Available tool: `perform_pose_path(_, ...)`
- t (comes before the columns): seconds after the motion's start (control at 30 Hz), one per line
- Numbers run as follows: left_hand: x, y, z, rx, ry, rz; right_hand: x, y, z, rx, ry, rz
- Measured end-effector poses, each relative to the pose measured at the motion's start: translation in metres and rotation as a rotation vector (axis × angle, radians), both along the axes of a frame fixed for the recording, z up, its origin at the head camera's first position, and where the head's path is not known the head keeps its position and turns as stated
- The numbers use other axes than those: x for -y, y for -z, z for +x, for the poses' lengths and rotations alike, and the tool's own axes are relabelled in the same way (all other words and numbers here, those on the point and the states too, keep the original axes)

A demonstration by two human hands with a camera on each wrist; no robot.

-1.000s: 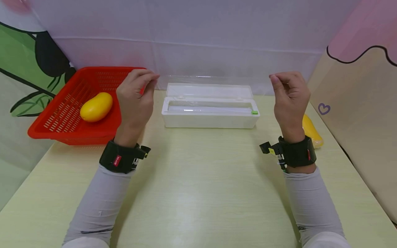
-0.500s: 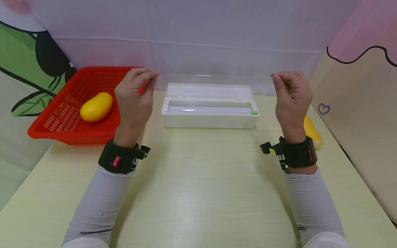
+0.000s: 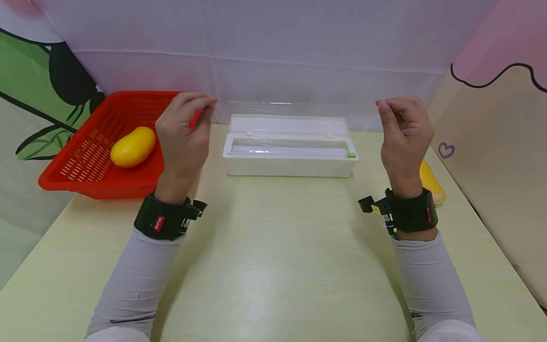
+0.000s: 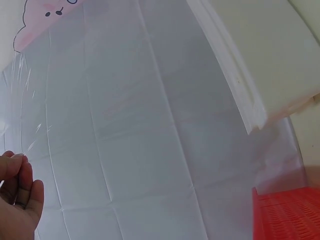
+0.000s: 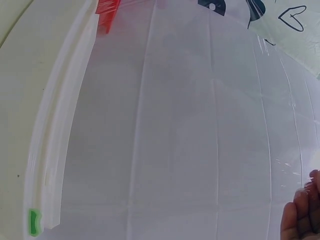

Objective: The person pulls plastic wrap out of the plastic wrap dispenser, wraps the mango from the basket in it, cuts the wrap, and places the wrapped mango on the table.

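Note:
A nearly invisible sheet of plastic wrap (image 3: 278, 103) stretches between my raised hands. My left hand (image 3: 183, 135) pinches one end between thumb and fingertips, in front of the basket's right side. Opposite it, my right hand (image 3: 406, 140) pinches the other end. Creases in the film run up from the fingertips of the left hand (image 4: 17, 197) in the left wrist view. Below and between the hands sits a white plastic wrap dispenser (image 3: 290, 166), its lid (image 3: 288, 125) tipped back, a green slide cutter (image 3: 351, 155) at its right end. A pale roll shows inside.
On the left, a red basket (image 3: 98, 185) holds a yellow mango (image 3: 133, 147). Partly behind the right wrist lies a yellow item in clear film (image 3: 431, 183). Cloth backdrops (image 3: 299, 33) stand behind and beside the pale wooden table (image 3: 273, 256).
Both hands have drifted slightly apart, the left one leftward and the right one rightward, with the film still between them. The dispenser, basket and mango stay in place.

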State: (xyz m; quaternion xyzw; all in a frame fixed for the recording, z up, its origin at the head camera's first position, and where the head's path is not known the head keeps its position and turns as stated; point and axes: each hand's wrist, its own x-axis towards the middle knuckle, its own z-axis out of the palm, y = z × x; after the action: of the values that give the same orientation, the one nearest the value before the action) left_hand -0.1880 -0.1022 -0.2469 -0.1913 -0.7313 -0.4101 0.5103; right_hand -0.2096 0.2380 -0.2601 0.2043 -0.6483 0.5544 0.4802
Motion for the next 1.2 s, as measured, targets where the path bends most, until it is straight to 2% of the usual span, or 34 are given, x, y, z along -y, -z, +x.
perform_pose_path(1.0,-0.0002,-0.0052,0.0048,-0.101,0.051,0.011,0.0006,-0.0082,0.0083,-0.019,0.017,-0.032)
perform_pose_path(1.2,-0.0008,-0.006,0.0055,-0.116,0.042,0.011,0.0005,-0.01,0.0097,-0.033,0.015,-0.043)
